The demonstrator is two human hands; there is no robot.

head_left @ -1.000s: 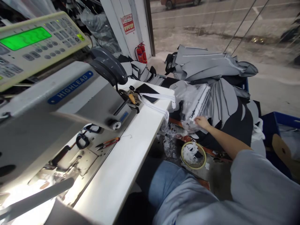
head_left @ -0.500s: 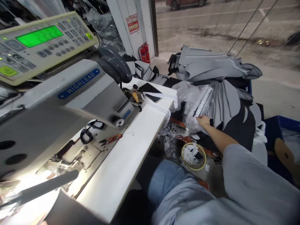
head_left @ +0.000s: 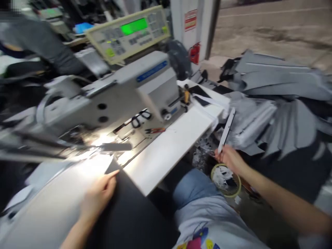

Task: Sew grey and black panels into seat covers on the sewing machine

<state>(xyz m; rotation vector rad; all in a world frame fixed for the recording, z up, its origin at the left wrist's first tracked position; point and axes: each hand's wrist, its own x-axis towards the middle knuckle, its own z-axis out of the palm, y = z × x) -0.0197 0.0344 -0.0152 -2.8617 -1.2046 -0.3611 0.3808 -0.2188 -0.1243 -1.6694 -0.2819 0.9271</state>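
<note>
My left hand (head_left: 98, 197) lies at the near edge of the white sewing table (head_left: 168, 148), with its fingers stretched out on a black fabric panel (head_left: 127, 214). My right hand (head_left: 229, 159) holds a narrow white strip (head_left: 225, 130) upright by its lower end. The strip is slightly blurred. Behind it sits a clear plastic bag (head_left: 249, 121) holding more white pieces. Between my hands, my denim-clad knee (head_left: 193, 188) shows below the table.
A Highlead sewing machine (head_left: 153, 86) with a lit control panel (head_left: 127, 34) stands on the table, with thread snips (head_left: 155, 130) beside it. Grey fabric pieces (head_left: 282, 79) are heaped to the right. A yellow-rimmed ring (head_left: 225, 181) holds white scraps. A co-worker (head_left: 38, 41) sits at the far left.
The view has swung left. My right hand has lifted a white strip from the plastic bag. My left hand has come into view on the black panel.
</note>
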